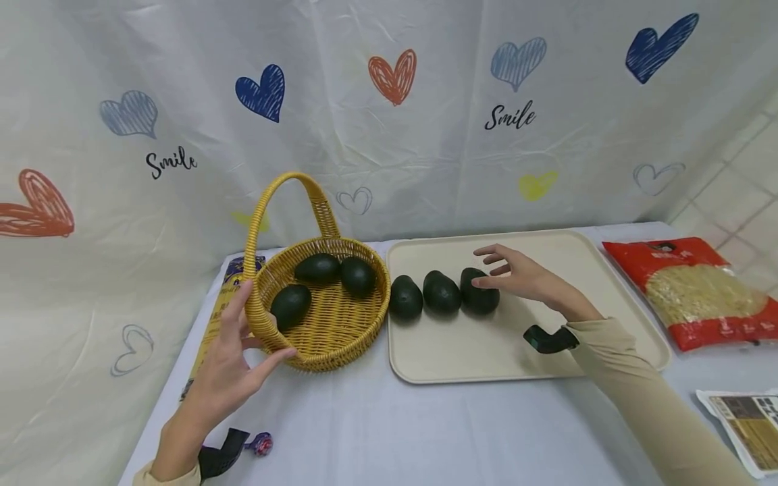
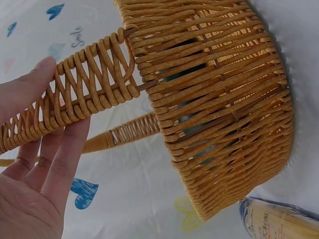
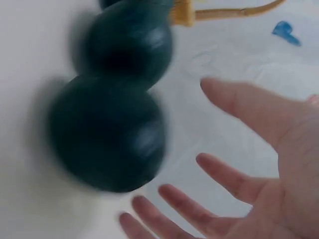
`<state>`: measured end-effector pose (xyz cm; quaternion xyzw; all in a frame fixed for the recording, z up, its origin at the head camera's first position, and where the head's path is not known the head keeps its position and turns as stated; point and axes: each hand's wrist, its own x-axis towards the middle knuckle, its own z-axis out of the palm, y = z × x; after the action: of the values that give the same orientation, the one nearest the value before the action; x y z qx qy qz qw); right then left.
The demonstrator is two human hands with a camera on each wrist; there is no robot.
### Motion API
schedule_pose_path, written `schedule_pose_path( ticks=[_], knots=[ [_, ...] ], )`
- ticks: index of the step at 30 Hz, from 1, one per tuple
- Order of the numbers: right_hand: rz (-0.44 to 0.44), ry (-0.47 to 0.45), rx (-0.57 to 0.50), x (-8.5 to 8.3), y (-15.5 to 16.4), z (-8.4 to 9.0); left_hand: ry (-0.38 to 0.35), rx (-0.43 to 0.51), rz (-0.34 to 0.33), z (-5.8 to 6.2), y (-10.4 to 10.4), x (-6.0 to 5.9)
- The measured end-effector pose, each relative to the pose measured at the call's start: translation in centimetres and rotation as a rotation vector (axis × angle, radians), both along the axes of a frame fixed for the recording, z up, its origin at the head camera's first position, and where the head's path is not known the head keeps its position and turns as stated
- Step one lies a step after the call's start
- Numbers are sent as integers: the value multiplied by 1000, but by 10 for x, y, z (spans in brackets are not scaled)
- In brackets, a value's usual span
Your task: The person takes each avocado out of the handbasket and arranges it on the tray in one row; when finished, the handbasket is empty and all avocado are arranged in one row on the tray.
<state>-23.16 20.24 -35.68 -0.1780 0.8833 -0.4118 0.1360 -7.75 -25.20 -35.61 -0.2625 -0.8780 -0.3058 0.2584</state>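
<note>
My left hand [image 1: 221,364] is at the near left side of a yellow wicker basket [image 1: 331,361]. In the left wrist view, its thumb and fingers lie on opposite sides of the woven handle [image 2: 75,92], holding it. Three dark green avocados sit inside the basket, one of them [image 1: 292,306] near that hand. Three more stand in a row on the beige tray [image 1: 462,361], beside the basket. Over the rightmost avocado [image 1: 480,293] hovers my right hand [image 1: 516,273], fingers spread and slightly bent. The right wrist view shows a gap between this hand and the avocado [image 3: 107,134].
Right of the tray lies a red bag of pasta [image 1: 699,290], with another packet [image 1: 744,425] nearer the front. A yellow package [image 1: 209,331] lies partly hidden behind the basket. A small wrapped lollipop [image 1: 261,443] is by the left wrist. A heart-printed curtain [image 1: 425,162] hangs behind.
</note>
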Motion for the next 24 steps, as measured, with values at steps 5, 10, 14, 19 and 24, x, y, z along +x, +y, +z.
schedule_pose_path(
  ticks=[5, 10, 14, 19, 24],
  knots=[
    [70, 183, -82, 0, -47, 25, -3, -5, 23, 2, 2, 0],
    [267, 326, -64, -3, -120, 31, 9, 3, 16, 2, 4, 1],
    [348, 318, 44, -7, -170, 22, -8, 12, 18, 2, 4, 2],
    [376, 224, 126, -11, -203, 7, -23, 19, 19, 1, 6, 2],
    [386, 195, 245, -12, -217, 0, -26, 19, 10, 1, 6, 2]
  ],
)
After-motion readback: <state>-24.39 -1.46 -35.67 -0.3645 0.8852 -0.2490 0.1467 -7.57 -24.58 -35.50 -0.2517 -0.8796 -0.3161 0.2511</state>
